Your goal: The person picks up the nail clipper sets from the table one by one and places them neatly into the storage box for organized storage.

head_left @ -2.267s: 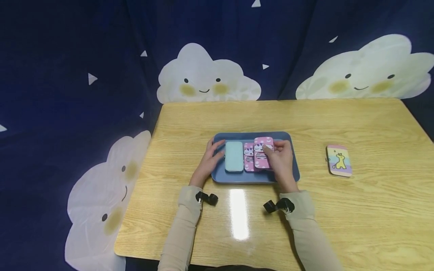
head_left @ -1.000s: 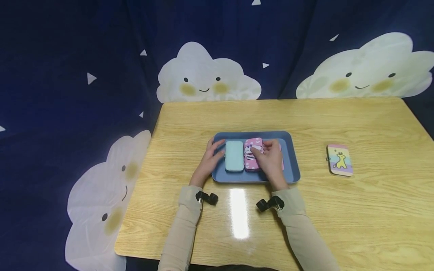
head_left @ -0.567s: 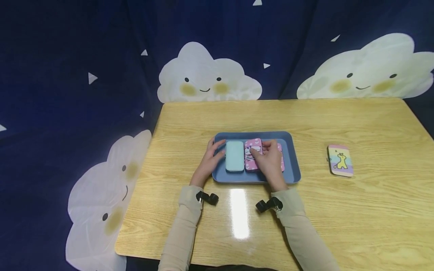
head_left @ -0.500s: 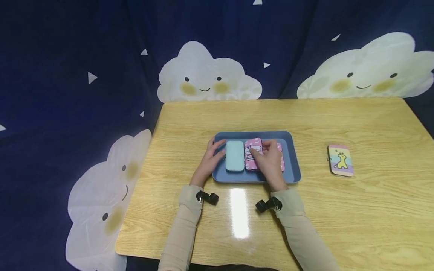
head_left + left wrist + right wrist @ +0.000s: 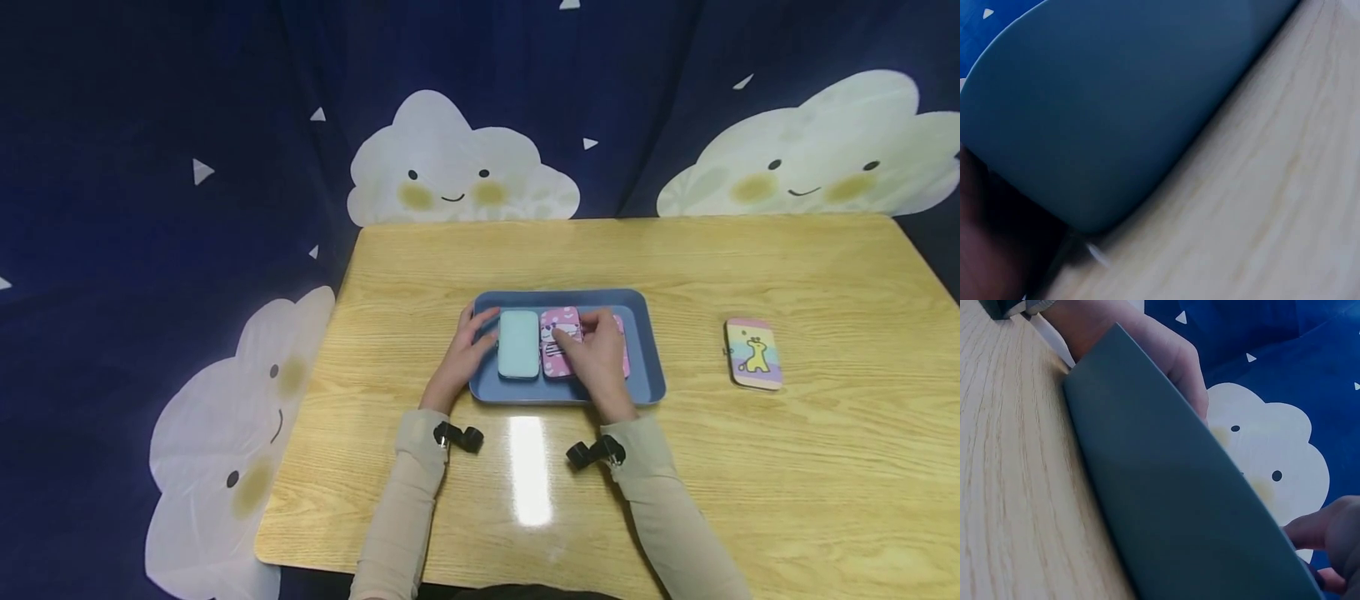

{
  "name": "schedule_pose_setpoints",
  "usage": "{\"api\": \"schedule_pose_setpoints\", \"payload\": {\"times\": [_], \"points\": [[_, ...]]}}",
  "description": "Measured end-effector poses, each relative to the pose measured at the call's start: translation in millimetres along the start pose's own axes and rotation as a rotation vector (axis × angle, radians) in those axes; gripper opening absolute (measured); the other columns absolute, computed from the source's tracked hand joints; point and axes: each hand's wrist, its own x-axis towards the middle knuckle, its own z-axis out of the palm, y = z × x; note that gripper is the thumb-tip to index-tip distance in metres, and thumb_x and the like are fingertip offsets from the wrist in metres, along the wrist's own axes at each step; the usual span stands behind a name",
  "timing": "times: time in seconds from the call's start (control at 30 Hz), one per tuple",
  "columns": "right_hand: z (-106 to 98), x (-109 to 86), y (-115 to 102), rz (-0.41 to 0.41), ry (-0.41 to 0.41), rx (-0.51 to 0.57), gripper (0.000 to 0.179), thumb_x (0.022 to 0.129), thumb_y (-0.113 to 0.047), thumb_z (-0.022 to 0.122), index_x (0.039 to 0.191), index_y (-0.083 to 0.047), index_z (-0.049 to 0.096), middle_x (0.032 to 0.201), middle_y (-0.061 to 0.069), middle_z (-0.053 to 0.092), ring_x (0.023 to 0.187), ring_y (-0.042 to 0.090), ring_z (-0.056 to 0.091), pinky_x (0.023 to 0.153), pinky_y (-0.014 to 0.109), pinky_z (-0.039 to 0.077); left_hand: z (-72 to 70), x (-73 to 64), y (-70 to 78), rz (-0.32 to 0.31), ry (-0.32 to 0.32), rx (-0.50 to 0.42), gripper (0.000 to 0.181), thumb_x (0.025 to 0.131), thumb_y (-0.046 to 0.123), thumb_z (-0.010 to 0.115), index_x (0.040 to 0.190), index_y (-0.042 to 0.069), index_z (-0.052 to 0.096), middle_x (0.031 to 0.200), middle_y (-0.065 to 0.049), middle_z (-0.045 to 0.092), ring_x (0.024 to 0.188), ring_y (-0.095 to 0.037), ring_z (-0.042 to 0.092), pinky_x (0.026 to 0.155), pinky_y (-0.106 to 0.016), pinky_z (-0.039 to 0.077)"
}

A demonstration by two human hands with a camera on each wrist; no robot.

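Note:
My right hand (image 5: pixel 597 352) pinches a small pink case (image 5: pixel 557 364) with a printed white animal, thumb on top, over the middle of a blue tray (image 5: pixel 650 367). Part of another pink case (image 5: pixel 624 364) shows to the right of that hand; the hand hides the rest. Just left of the held case lies a pale mint hinged case (image 5: pixel 518 346). My left hand (image 5: pixel 459 358) is at the tray's left end, fingers reaching over the rim beside the mint case. In the right wrist view, the tray wall (image 5: pixel 1166 481) hides most of the cases.
A striped pastel case with a yellow giraffe (image 5: pixel 755 357) lies on the wooden table (image 5: pixel 840 467), right of the tray. A dark blue curtain (image 5: pixel 622 75) with cloud faces hangs behind the table and along its left side.
Since the earliest frame, my right hand has moved left with the pink case, over the spot where another pink case showed. The rightmost pink case has come into view. My left hand stays put.

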Motion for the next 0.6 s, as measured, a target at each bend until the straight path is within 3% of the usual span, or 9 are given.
{"api": "schedule_pose_setpoints", "payload": {"times": [0.1, 0.37, 0.6], "points": [[-0.2, -1.2, 0.0, -0.016, 0.006, -0.01, 0.047, 0.083, -0.021, 0.078, 0.114, 0.004, 0.055, 0.101, 0.018, 0.058, 0.089, 0.029, 0.052, 0.076, 0.038, 0.043, 0.3, 0.8, -0.5, 0.002, 0.002, 0.003, 0.043, 0.101, 0.015, 0.052, 0.144, 0.006, 0.05, 0.164, -0.008, 0.009, 0.15, -0.029, 0.009, 0.12, -0.05, 0.011], [-1.9, -4.4, -0.4, -0.005, 0.018, -0.178, 0.046, 0.084, -0.032, 0.075, 0.112, 0.0, 0.057, 0.102, 0.014, 0.056, 0.093, 0.03, 0.052, 0.081, 0.044, 0.044, 0.1, 1.3, -0.6, 0.016, -0.002, -0.01, 0.044, 0.102, 0.014, 0.052, 0.144, 0.004, 0.049, 0.164, -0.01, 0.009, 0.15, -0.03, 0.01, 0.12, -0.051, 0.01], [-2.7, -4.3, 0.4, 0.032, 0.02, -0.17, 0.049, 0.084, -0.035, 0.074, 0.118, -0.003, 0.058, 0.102, 0.012, 0.057, 0.089, 0.029, 0.054, 0.072, 0.04, 0.043, 0.1, 0.8, -1.3, -0.001, 0.005, 0.0, 0.044, 0.101, 0.016, 0.052, 0.144, 0.007, 0.05, 0.164, -0.008, 0.009, 0.15, -0.028, 0.01, 0.12, -0.05, 0.011]]}}
